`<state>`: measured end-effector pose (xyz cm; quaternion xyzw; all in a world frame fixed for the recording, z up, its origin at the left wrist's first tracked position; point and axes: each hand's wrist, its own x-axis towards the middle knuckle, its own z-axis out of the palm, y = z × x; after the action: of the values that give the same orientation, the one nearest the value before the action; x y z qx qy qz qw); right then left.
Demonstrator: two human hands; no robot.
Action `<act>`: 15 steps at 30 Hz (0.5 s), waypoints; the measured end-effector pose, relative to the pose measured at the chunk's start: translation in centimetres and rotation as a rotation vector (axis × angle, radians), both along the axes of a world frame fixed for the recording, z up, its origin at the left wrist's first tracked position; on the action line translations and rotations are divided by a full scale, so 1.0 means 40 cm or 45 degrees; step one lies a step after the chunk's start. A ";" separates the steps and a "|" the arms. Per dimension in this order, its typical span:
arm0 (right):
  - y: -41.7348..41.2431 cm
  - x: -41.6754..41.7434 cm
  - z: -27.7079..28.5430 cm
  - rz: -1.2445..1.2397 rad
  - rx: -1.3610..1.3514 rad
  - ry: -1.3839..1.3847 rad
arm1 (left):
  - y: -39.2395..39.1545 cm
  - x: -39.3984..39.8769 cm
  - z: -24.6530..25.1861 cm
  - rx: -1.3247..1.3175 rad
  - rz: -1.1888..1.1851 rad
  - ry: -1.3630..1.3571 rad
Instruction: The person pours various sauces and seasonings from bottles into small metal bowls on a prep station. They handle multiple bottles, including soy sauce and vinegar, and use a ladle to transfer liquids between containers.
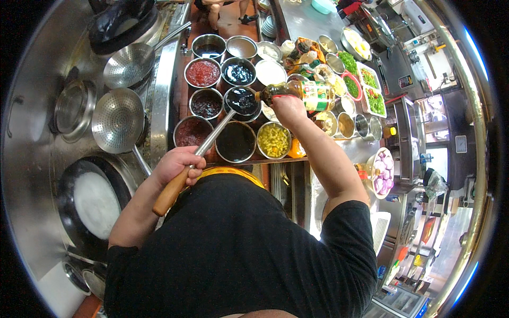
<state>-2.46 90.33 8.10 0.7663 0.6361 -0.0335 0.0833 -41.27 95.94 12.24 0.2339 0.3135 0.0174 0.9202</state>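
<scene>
My left hand (179,165) is closed around the handle of a metal ladle (216,133) with a wooden grip. The ladle's bowl holds dark liquid and sits over a steel pot (258,115). In my right hand (289,111) is a large labelled bottle (318,95) lying on its side, its neck pointing left at the ladle bowl. A stream from the mouth cannot be made out. Around them stand steel pots of red sauce (203,73), dark liquid (236,142), white contents (271,72) and chopped yellow-green pickles (274,140).
On the left are perforated strainers (118,120) and a wok (65,198) with whitish, cloudy contents. Bowls, greens (374,101) and a basket of purple onions (383,173) stand to the right. Another person's legs (214,16) show at the top.
</scene>
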 end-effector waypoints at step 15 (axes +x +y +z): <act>-0.009 -0.012 0.043 -0.166 0.009 0.141 | 0.017 0.007 -0.025 -0.071 -0.021 0.014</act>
<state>-2.95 89.96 9.84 0.8034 0.5887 -0.0791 0.0429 -40.98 96.63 11.25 0.2109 0.3170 -0.0002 0.9247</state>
